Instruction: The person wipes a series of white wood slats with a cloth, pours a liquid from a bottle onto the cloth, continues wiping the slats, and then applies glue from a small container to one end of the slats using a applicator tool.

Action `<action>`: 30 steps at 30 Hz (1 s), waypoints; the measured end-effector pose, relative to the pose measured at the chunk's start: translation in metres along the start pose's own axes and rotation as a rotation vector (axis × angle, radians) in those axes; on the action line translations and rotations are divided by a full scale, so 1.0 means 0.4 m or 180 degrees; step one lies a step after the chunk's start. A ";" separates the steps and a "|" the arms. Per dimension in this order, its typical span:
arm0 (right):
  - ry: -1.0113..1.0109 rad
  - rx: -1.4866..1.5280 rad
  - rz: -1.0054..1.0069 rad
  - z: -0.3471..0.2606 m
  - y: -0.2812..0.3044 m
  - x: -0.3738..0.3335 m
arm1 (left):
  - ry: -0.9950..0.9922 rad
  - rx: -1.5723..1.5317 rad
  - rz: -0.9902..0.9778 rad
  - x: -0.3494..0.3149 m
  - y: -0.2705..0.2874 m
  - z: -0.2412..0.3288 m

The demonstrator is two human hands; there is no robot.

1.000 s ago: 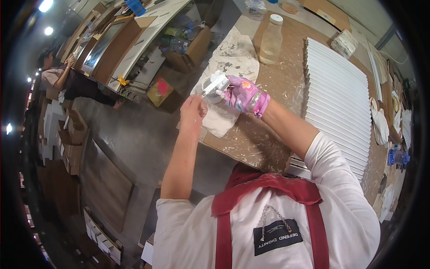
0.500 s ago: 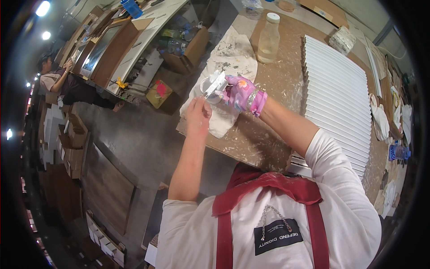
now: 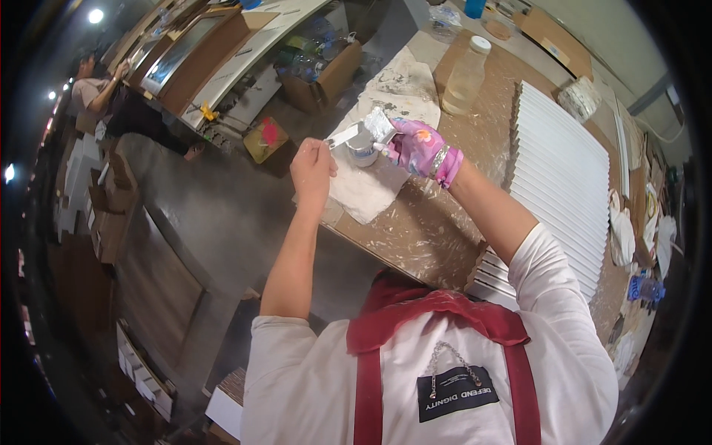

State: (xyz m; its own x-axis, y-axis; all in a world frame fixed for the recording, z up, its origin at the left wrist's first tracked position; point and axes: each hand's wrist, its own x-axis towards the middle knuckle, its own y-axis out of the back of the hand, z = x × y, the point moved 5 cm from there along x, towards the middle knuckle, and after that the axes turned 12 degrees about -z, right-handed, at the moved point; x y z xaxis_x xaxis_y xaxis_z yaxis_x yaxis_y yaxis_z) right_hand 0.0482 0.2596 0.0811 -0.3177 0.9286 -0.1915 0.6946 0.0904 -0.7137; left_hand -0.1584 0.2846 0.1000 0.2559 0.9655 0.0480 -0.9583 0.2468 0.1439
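My bare left hand [image 3: 313,167] is closed on the handle end of a narrow, white-smeared spatula [image 3: 344,137]. The spatula's blade reaches right, over a small white tub [image 3: 363,156]. In a pink flowered glove, my right hand [image 3: 421,150] grips a flat scraper-like piece [image 3: 379,124] coated in white paste, close above the tub's rim. Whether the gloved fingers also touch the tub is hidden. Below both hands lies a stained white cloth [image 3: 367,194] along the left edge of the brown work board [image 3: 437,230].
A clear bottle with a white lid [image 3: 466,78] stands beyond my right hand. Long white slats [image 3: 560,170] lie side by side on the right, near a wrapped block [image 3: 580,100]. Across the floor, a carton of bottles [image 3: 322,81] and another person [image 3: 111,100] are at the left.
My left hand has drawn back left, away from the right hand, so the spatula blade and the tub show more. The head view has shifted slightly. Both hands keep their holds.
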 end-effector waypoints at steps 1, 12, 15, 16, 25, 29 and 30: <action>-0.0053 -0.0083 -0.0072 -0.006 0.000 0.005 | -0.0147 0.0496 -0.0095 -0.001 -0.002 0.031; -0.0075 -0.1764 0.0267 -0.037 -0.009 0.039 | -0.1248 0.2975 -0.0191 0.016 -0.050 0.115; -0.0490 -0.2241 0.0286 -0.047 -0.009 0.015 | -0.1157 0.3236 -0.0170 0.025 -0.052 0.110; -0.0493 -0.2253 0.0336 -0.042 -0.017 0.001 | -0.1154 0.3227 -0.0167 0.030 -0.047 0.104; -0.0289 -0.0235 0.0043 -0.009 0.011 -0.040 | 0.0118 0.0102 -0.0421 0.029 0.019 0.001; -0.0405 -0.0048 -0.0368 0.000 0.032 -0.045 | 0.0607 -0.1077 -0.0325 -0.004 0.014 -0.039; -0.0371 0.0023 -0.0391 0.002 0.018 -0.050 | 0.0727 -0.1612 -0.0328 -0.013 0.006 -0.050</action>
State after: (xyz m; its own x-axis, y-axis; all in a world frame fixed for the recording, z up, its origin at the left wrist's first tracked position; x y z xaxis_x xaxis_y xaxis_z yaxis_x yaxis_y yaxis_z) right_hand 0.0592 0.2417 0.0792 -0.4730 0.8627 -0.1791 0.6413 0.1976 -0.7414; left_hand -0.1646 0.2819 0.0805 0.3713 0.9138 -0.1645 -0.8856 0.2953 -0.3586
